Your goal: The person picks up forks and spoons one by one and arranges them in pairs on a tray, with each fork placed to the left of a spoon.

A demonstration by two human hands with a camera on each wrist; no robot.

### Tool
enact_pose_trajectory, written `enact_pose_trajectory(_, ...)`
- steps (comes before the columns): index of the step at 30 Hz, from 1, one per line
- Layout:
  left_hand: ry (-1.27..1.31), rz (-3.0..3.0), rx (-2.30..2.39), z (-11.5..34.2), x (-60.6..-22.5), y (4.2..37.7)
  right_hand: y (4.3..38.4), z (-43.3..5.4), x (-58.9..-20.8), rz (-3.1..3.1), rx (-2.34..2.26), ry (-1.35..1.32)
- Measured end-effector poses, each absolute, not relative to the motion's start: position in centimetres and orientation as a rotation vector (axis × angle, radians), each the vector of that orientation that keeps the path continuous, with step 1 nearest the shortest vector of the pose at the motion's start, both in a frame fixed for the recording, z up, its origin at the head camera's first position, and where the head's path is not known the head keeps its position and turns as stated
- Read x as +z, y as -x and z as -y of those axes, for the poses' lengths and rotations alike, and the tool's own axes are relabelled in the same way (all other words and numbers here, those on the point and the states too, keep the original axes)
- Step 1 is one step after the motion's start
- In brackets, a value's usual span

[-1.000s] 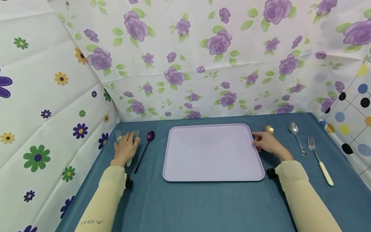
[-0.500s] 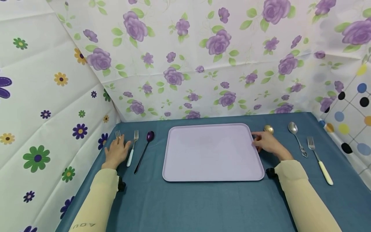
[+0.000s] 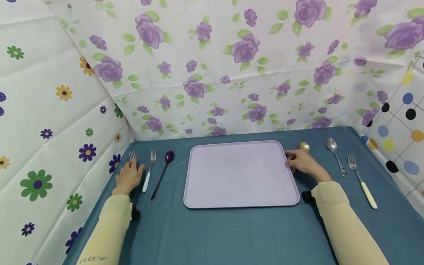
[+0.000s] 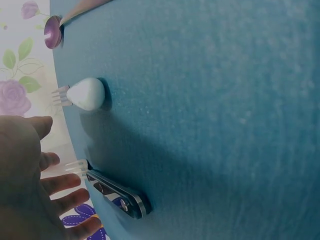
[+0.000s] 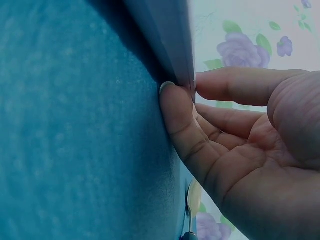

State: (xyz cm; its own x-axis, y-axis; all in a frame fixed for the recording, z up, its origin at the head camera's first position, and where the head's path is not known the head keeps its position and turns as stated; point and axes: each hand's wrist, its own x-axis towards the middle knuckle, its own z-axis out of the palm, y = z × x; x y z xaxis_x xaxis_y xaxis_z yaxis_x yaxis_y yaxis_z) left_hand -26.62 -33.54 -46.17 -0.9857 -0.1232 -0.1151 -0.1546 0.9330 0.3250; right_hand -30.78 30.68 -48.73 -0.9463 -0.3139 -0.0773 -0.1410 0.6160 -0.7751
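Note:
My left hand (image 3: 127,177) is over the leftmost fork (image 3: 132,155) and hides most of it in the head view. Its fingers are spread and loosely extended in the left wrist view, close to that fork's dark, shiny handle (image 4: 120,195). Just right of this hand lies a white-handled fork (image 3: 148,171), then a purple-bowled spoon with a dark handle (image 3: 162,175). My right hand (image 3: 304,162) pinches the right edge of a pale lilac tray (image 3: 241,175). In the right wrist view the thumb (image 5: 177,107) is low against the tray's rim (image 5: 175,40), the index finger above.
Right of the tray are a gold spoon (image 3: 304,147), partly behind the right hand, an ornate silver spoon (image 3: 337,157) and a cream-handled fork (image 3: 362,181). Blue cloth (image 3: 215,235) covers the table. Floral sheets (image 3: 212,66) rise behind and at the sides.
My left hand has shifted left, from over both left forks to the leftmost one, uncovering the white-handled fork. The right hand keeps its place at the tray edge. The head view has turned slightly.

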Motion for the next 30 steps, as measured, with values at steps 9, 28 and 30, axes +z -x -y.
enact_pose_trajectory(9, 0.305, -3.006, 0.453, 33.6, -46.0, 26.5, 30.9, -30.7, -48.9, -2.634, -1.244, 0.381)
enact_pose_trajectory(28, 0.332, -2.914, 0.499, 34.4, -46.1, 26.6, 30.9, -30.7, -48.9, -2.63, -1.249, 0.358)
enact_pose_trajectory(30, 0.327, -2.916, 0.487, 34.4, -46.2, 26.6, 30.7, -30.7, -49.0, -2.627, -1.244, 0.362)
